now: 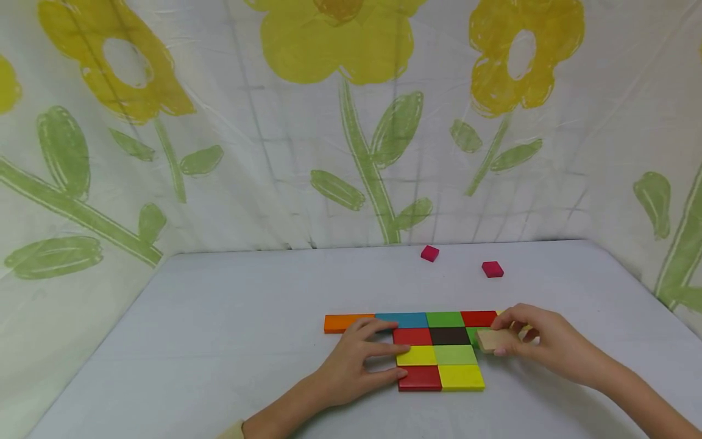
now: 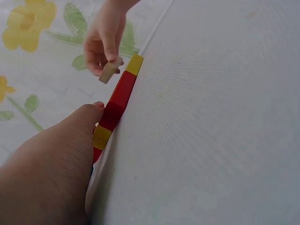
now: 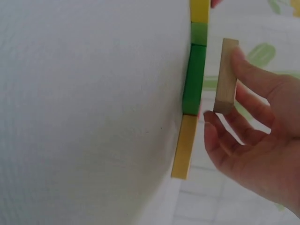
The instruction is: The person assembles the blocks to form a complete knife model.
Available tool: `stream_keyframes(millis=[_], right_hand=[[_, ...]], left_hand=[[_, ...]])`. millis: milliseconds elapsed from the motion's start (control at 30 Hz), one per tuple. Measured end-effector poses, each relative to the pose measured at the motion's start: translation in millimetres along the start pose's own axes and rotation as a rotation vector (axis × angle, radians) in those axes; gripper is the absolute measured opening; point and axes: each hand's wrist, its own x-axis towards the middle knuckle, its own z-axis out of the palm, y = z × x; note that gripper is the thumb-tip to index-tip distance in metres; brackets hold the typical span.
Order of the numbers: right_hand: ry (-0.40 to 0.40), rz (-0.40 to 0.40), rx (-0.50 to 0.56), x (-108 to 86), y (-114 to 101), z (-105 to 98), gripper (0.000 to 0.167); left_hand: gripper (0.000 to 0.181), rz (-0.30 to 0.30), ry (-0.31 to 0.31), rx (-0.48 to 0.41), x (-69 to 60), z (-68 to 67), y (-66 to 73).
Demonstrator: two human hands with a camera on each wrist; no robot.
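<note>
Flat coloured blocks lie edge to edge in rows on the table. In the head view the back row runs from an orange block (image 1: 341,324) past a blue block (image 1: 408,320) to green and red ones. Nearer rows hold a dark brown block (image 1: 450,336), a light green block (image 1: 456,355) and red and yellow blocks. My left hand (image 1: 351,369) spreads its fingers along the left side, touching the blocks' edges. Above the right side, my right hand (image 1: 554,344) pinches a plain wooden block (image 3: 227,77) between thumb and fingers, held apart from the rows in the right wrist view.
Two small dark pink blocks (image 1: 430,253) lie loose towards the back of the white table (image 1: 230,305). A cloth (image 1: 285,183) painted with yellow flowers hangs behind the table and along its sides.
</note>
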Motion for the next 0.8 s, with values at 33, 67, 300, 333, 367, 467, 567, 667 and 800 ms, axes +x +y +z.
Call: stream_keyframes(millis=[33, 67, 300, 333, 367, 467, 567, 667, 800], right_hand=[[-0.003, -0.005, 0.001, -0.7, 0.4, 0.4, 0.033], [-0.004, -0.016, 0.003, -1.4, 1.1, 0.9, 0.033], [0.024, -0.118, 0.006, -4.3, 6.7, 7.0, 0.034], [0.026, -0.123, 0.006, -4.5, 7.0, 7.7, 0.034], [0.028, -0.125, 0.005, -4.7, 7.1, 8.1, 0.034], [0.011, -0.117, 0.018, -4.9, 6.9, 8.9, 0.034], [-0.018, -0.101, 0.034, -4.5, 6.8, 9.0, 0.033], [-0.057, -0.065, 0.034, -3.4, 6.1, 8.5, 0.033], [-0.072, -0.055, 0.016, -2.6, 4.8, 9.5, 0.035]], left_hand=[[0.041, 0.000, 0.000, 0.001, -0.1, 0.0, 0.0], [0.041, -0.001, 0.000, 0.002, 0.0, 0.1, 0.0], [0.041, -0.004, -0.006, 0.010, 0.2, 0.1, -0.3], [0.041, -0.003, -0.005, 0.009, 0.2, 0.1, -0.3], [0.041, -0.003, -0.005, 0.008, 0.3, 0.1, -0.3], [0.041, 0.000, -0.004, 0.005, 0.5, 0.0, -0.4], [0.041, -0.001, -0.006, 0.004, 0.5, -0.2, -0.2], [0.041, 0.000, -0.004, 0.005, 0.5, -0.5, -0.1], [0.041, 0.003, -0.003, 0.004, 0.7, -0.6, -0.2]])
